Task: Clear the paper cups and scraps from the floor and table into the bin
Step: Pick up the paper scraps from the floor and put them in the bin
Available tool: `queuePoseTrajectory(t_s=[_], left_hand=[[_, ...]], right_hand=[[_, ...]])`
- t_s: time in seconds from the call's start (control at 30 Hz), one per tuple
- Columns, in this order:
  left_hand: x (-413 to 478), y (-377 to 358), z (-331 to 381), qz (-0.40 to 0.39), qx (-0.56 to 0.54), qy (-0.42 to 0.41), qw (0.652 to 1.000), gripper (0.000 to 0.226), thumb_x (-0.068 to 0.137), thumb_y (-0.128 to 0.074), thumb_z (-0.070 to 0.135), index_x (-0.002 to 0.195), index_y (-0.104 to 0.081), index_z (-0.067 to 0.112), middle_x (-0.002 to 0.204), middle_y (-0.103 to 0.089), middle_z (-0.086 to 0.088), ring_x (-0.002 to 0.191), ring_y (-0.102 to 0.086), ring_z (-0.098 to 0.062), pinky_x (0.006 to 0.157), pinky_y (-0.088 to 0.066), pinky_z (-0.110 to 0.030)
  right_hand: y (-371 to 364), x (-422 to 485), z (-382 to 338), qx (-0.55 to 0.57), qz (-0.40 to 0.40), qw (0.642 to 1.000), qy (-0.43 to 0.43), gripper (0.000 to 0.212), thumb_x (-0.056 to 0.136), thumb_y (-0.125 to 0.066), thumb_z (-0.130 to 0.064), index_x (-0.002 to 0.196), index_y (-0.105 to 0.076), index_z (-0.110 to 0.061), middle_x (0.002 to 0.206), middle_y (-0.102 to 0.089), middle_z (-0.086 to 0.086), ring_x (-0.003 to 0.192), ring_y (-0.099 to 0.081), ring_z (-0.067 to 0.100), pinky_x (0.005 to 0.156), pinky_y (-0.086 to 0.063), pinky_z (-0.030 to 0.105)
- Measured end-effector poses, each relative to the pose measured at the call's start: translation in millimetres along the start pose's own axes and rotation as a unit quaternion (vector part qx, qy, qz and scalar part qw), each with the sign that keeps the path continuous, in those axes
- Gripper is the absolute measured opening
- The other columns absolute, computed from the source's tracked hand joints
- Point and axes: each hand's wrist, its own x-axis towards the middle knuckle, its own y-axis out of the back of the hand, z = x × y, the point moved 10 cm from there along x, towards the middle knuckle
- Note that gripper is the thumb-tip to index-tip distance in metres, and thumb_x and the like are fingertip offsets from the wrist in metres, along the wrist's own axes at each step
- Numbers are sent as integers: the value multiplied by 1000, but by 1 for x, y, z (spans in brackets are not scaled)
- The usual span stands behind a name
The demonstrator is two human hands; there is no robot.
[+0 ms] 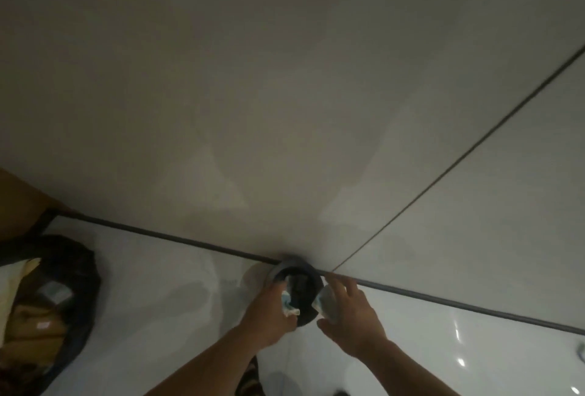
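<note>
Both hands meet over the small dark bin [292,262], which stands on the glossy floor [190,316] against the wall [285,79]. The left hand [269,316] pinches a crumpled white-and-blue scrap [288,303] over the opening. The right hand [353,310] has its fingers [343,286] curled round a pale paper cup [327,304] (blurred) at the rim. A black bag [72,269] lies well apart, left.
</note>
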Motion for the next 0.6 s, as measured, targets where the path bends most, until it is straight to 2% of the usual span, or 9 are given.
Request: queuePoseTrajectory(t_s=[0.1,0.37,0.47,0.6], left_hand=[[56,-20,-34,-31,30,7,999,74,78,-75,28,140,-35,26,137,-44,4,123,-47,-14,101,-41,-25],[187,-87,-120,-50,81,7,995,78,71,-78,31,139,-39,25,135,-48,3,115,-52,-13,92,-42,-23],[211,-95,-135,-52,110,18,992,90,72,-77,35,146,-28,22,144,-41,0,129,-43,-18,103,-39,-28],[202,-87,-126,-54,153,31,986,81,75,-75,34,142,-31,22,144,-37,-1,132,-37,-20,106,-40,-37]], right_hand=[[-44,48,22,5,-25,999,-34,84,80,-69,-50,149,-23,-33,149,-27,-6,128,-38,16,101,-43,26],[-178,163,96,52,-45,995,-79,88,79,-70,-50,150,-21,-31,151,-27,-3,132,-37,21,106,-42,33],[-195,176,119,83,-36,992,-83,91,78,-70,-52,151,-20,-32,154,-25,-2,135,-34,23,109,-40,38],[-189,159,132,88,-47,991,-94,93,78,-68,-54,151,-16,-34,156,-21,-1,140,-27,23,111,-37,42]])
